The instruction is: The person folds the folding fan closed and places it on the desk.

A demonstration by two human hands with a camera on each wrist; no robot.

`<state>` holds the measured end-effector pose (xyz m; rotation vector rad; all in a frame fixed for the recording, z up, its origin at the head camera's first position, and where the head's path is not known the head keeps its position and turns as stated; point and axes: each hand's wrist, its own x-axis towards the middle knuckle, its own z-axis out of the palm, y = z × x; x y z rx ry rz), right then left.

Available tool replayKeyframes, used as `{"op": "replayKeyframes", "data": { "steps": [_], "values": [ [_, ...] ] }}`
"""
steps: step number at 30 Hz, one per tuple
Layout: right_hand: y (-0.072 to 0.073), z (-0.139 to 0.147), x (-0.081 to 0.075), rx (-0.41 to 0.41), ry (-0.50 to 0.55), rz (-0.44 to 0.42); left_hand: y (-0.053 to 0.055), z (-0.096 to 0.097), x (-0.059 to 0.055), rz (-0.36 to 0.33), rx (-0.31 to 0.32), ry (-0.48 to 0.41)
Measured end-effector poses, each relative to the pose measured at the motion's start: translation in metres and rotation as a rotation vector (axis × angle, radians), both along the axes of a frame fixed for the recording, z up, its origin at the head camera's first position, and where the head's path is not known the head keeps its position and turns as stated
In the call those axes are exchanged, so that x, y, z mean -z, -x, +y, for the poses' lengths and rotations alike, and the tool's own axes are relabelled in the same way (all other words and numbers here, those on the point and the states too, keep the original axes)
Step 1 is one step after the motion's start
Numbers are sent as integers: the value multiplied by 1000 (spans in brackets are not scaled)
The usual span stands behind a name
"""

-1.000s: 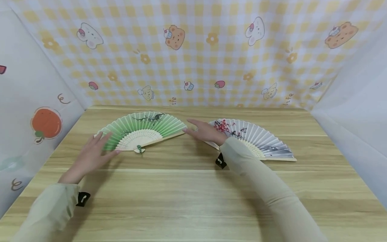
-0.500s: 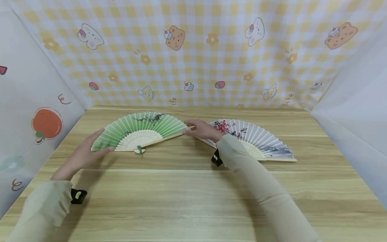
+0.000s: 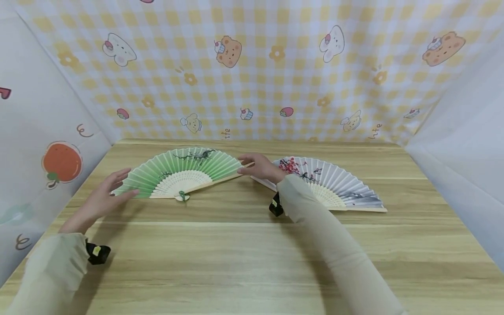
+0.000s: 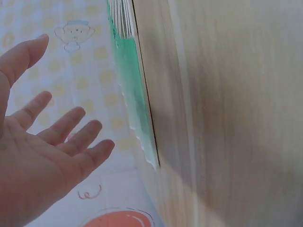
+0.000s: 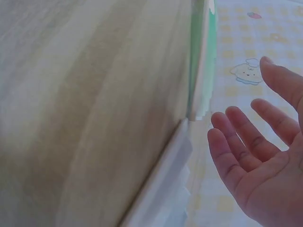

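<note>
A green folding fan [image 3: 157, 168] with pale ribs, a dark branch print and a green tassel lies spread on the table. My left hand [image 3: 100, 201] is at its left end, thumb and fingers apart; the left wrist view has the spread fingers [image 4: 83, 137] with nothing between them, beside the fan's edge. At the fan's right tip is my right hand [image 3: 260, 168], its fingers loosely bent and holding nothing in the right wrist view. A grey-white folding fan [image 3: 340, 183] with red blossoms lies spread on the right, its left part partly hidden by my right hand and sleeve.
The wooden table [image 3: 220, 262] meets a yellow checked cloth [image 3: 260, 78] at the back. White walls stand on both sides, the left one [image 3: 23, 144] with printed fruit. A black wrist camera [image 3: 97, 253] sits below my left sleeve, another [image 3: 276, 205] below the right.
My left hand has moved left from over the green fan to its left end. My right hand has shifted slightly left, its fingers more bent. Both fans lie where they were.
</note>
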<state>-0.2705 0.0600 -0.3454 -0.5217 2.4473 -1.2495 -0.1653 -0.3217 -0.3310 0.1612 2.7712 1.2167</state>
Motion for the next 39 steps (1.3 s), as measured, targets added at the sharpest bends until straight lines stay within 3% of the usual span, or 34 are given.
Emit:
{"op": "replayKeyframes", "data": {
  "steps": [13,18,25,32,39],
  "values": [
    [6,-3,8,63,23,-44,12,-22,11,-67,-15,9],
    [9,-4,11,84,19,-57,17,-31,19,-96,-65,46],
    [8,-7,13,111,31,-83,16,-34,19,-80,-10,2],
    [9,-8,16,121,46,-84,15,-37,21,-123,-33,-26],
    [13,-10,19,177,64,-119,18,-42,24,-99,-33,3]
  ]
}}
